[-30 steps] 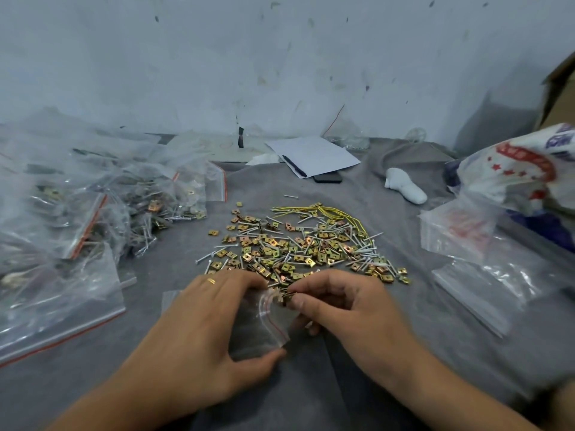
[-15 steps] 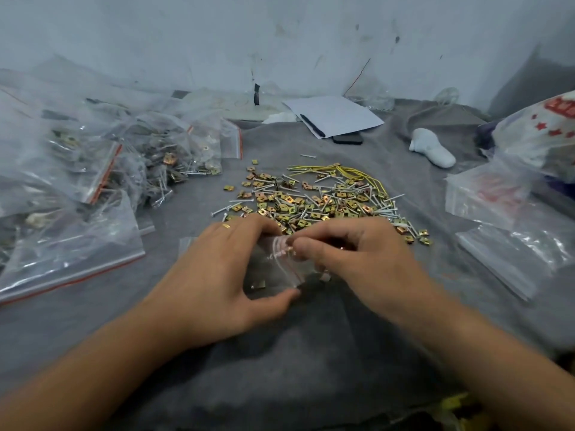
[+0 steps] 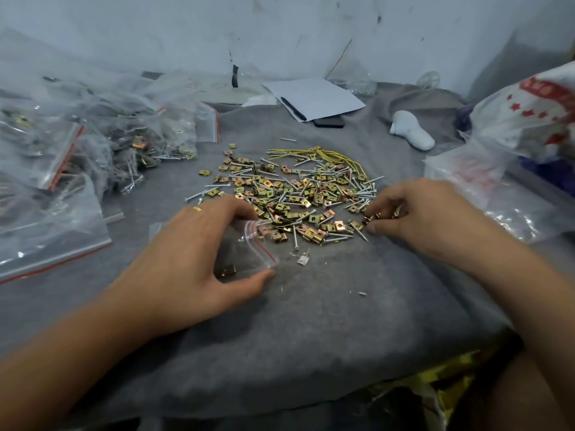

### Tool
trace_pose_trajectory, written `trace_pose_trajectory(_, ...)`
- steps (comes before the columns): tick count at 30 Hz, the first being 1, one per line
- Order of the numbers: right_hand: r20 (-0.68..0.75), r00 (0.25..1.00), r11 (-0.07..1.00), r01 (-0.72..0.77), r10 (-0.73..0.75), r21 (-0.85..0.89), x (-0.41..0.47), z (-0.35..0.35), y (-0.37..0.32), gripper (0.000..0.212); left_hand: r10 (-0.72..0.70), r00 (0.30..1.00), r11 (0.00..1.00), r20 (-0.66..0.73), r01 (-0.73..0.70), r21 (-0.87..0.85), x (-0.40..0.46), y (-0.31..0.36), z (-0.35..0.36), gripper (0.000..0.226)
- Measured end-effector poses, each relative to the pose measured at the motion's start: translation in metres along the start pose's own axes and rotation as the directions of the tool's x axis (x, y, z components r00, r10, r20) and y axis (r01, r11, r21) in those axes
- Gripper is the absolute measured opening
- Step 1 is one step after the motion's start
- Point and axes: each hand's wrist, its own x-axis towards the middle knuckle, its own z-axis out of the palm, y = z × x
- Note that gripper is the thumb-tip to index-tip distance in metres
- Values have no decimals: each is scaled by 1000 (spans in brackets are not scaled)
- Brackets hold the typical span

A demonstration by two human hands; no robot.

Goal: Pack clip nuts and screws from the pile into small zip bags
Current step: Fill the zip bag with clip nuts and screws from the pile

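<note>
While our left hand (image 3: pixel 199 253) pinches the small zip bag (image 3: pixel 249 253) with its mouth facing the pile (image 3: pixel 298 194), our right hand (image 3: pixel 413 216) pinches clip nuts at the pile's right edge, well right of the bag; the carry runs leftward.

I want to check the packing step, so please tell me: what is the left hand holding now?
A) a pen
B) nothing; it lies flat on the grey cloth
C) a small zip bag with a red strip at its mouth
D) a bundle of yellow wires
C: the left hand holds the small zip bag between fingers and thumb at the near edge of the pile, while the right hand pinches clip nuts at the pile's right side.
</note>
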Motion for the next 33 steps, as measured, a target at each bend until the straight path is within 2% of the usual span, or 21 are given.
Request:
trace_pose_trajectory(5,-33,999,999,24,-25,-46,3,3,3,10,-8,1000,1000,0,8,-4,0,1,-1,58)
trace_pose_trajectory(9,-56,976,954,194,-212,-228,3,8,1,5,-18,1000,1000,15,18,-2,0,4,-2,56)
trace_pose_trajectory(11,-58,969,945,222,-242,-240,2,11,-1,6,-25,1000,1000,15,25,-5,-1,4,-2,58)
trace_pose_trajectory(13,-96,972,964,197,-217,-180,4,10,0,8,-33,999,999,19,34,-12,-1,4,-3,59)
trace_pose_trajectory(15,-165,978,989,138,-128,47,5,9,0,10,-40,999,999,19,40,-7,-1,5,-3,59)
trace_pose_trajectory(17,-124,990,909,117,-73,400,-1,10,-13,13,-44,999,999,14,44,12,-1,6,-4,60)
trace_pose_trajectory(18,-72,992,855,123,-101,504,-8,13,-24,13,-47,999,999,16,46,19,-1,7,-5,61)
trace_pose_trajectory(19,-35,987,830,150,-155,537,-15,18,-36,12,-46,999,999,20,45,26,0,8,-5,62)
trace_pose_trajectory(22,-14,954,801,259,-299,539,-32,34,-67,7,-32,999,999,22,31,38,0,11,-7,64)
trace_pose_trajectory(27,-28,904,708,354,-427,611,-34,47,-101,5,-33,999,999,29,33,17,2,11,-7,60)
trace_pose_trajectory(30,-71,935,728,316,-347,608,-18,37,-92,10,-37,999,999,18,37,27,3,10,-7,60)
trace_pose_trajectory(33,-93,961,862,275,-260,425,-7,22,-62,7,-52,998,998,25,51,25,2,9,-7,62)
